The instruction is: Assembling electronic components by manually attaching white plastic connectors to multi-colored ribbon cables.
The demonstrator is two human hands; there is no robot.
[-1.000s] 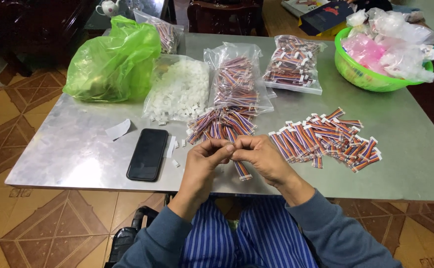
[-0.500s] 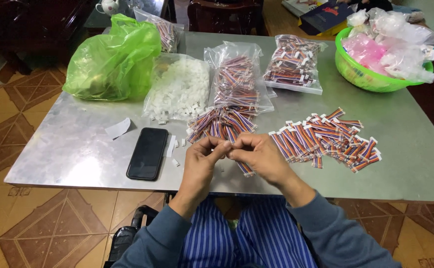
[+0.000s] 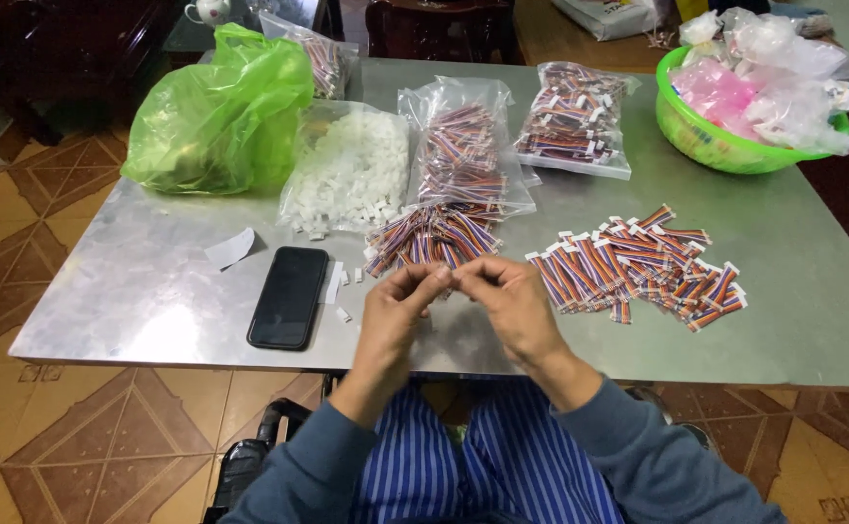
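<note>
Both hands meet over the near edge of the metal table (image 3: 143, 281). My left hand (image 3: 400, 311) and my right hand (image 3: 507, 301) pinch a short multicoloured ribbon cable (image 3: 449, 283) between their fingertips; most of it is hidden by the fingers. Just behind the hands lies a loose heap of striped cables (image 3: 434, 238) without end pieces. To the right sits a spread pile of cables with white connectors (image 3: 638, 267). A few small white connectors (image 3: 342, 291) lie left of my left hand.
A black phone (image 3: 289, 296) lies face up left of the hands, a paper scrap (image 3: 230, 249) beyond it. Clear bags of white connectors (image 3: 347, 170) and cables (image 3: 463, 146) (image 3: 570, 116), a green plastic bag (image 3: 221, 116) and a green basket (image 3: 735, 150) of bags stand further back.
The hands have stayed in the same place over the table edge; only the fingers have shifted slightly around the small cable. Nothing else has moved.
</note>
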